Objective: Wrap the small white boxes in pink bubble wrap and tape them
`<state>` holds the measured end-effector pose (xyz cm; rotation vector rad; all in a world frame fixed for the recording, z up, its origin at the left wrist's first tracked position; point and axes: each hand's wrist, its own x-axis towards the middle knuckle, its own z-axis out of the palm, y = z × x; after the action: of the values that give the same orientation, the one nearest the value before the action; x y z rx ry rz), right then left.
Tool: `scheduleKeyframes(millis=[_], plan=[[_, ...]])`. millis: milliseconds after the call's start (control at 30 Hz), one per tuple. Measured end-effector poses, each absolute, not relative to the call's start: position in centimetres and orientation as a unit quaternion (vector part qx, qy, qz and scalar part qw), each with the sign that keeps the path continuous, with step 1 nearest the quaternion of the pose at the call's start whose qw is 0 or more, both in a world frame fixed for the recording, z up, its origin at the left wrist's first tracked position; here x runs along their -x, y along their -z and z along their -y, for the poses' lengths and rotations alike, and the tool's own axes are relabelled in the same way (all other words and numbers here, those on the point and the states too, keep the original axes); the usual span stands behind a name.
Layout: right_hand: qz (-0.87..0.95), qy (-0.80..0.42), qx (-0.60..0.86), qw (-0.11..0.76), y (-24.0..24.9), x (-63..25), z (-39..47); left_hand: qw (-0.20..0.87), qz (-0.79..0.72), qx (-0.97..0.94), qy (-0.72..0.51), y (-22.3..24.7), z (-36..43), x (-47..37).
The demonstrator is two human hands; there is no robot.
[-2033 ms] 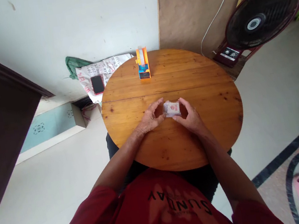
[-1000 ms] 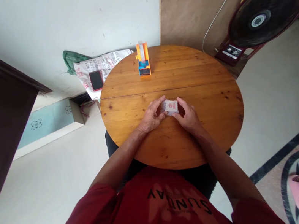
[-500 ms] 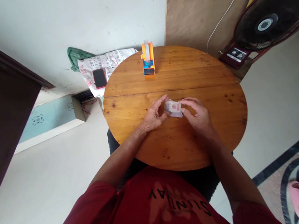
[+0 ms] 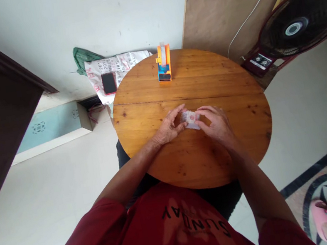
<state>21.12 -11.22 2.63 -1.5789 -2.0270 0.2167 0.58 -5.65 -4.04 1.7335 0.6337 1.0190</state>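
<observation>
On the wooden table (image 4: 170, 159), a small whitish, partly see-through pack (image 4: 192, 120) with a reddish print on top sits between both hands. My left hand (image 4: 169, 127) has it at the left end, thumb at the near corner and fingers along the far side. From the right, my right hand (image 4: 214, 122) grips the other end between thumb and fingertips. What the pack contains is too small to make out.
An orange and blue tape dispenser (image 4: 164, 64) stands near the table's far edge. A phone (image 4: 109, 83) lies on a printed white sack (image 4: 97, 81) beyond the left edge. To the right is a large fan (image 4: 298, 27); a foot in a pink slipper (image 4: 323, 216) shows lower right.
My right hand has shifted slightly left, its fingers now reaching further over the pack's right end. The left hand keeps its hold. The whole view has shifted slightly.
</observation>
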Motion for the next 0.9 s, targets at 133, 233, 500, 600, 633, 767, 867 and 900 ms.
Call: scheduleKeyframes(millis=[133, 233, 500, 600, 633, 767, 867, 900], plan=[[0.76, -0.071, 0.586, 0.274, -2.5, -21.0, 11.0, 0.496, -0.257, -0.714, -0.422, 4.1, 5.6, -0.6], [0.764, -0.055, 0.584, 0.27, -2.5, -20.8, 10.8, 0.503, -0.257, -0.71, -0.421, 4.0, 5.6, -0.6], [0.759, -0.043, 0.59, 0.271, -2.6, -20.5, 10.4, 0.501, -0.26, -0.708, -0.424, 3.8, 5.7, -0.6], [0.758, -0.043, 0.59, 0.276, -2.5, -20.5, 10.3, 0.492, -0.261, -0.709, -0.433, 3.8, 5.8, -0.6], [0.758, -0.041, 0.589, 0.277, -2.5, -20.5, 10.3, 0.489, -0.261, -0.709, -0.435, 3.8, 5.9, -0.6], [0.758, -0.029, 0.584, 0.291, -2.3, -20.5, 10.1, 0.473, -0.273, -0.714, -0.437, 3.8, 5.9, -0.7], [0.75, -0.03, 0.584, 0.311, -2.2, -20.6, 9.9, 0.446, -0.3, -0.724, -0.433, 3.7, 5.8, -0.8], [0.747, -0.034, 0.582, 0.319, -2.2, -20.6, 9.8, 0.433, -0.308, -0.73, -0.429, 3.7, 5.8, -0.8]])
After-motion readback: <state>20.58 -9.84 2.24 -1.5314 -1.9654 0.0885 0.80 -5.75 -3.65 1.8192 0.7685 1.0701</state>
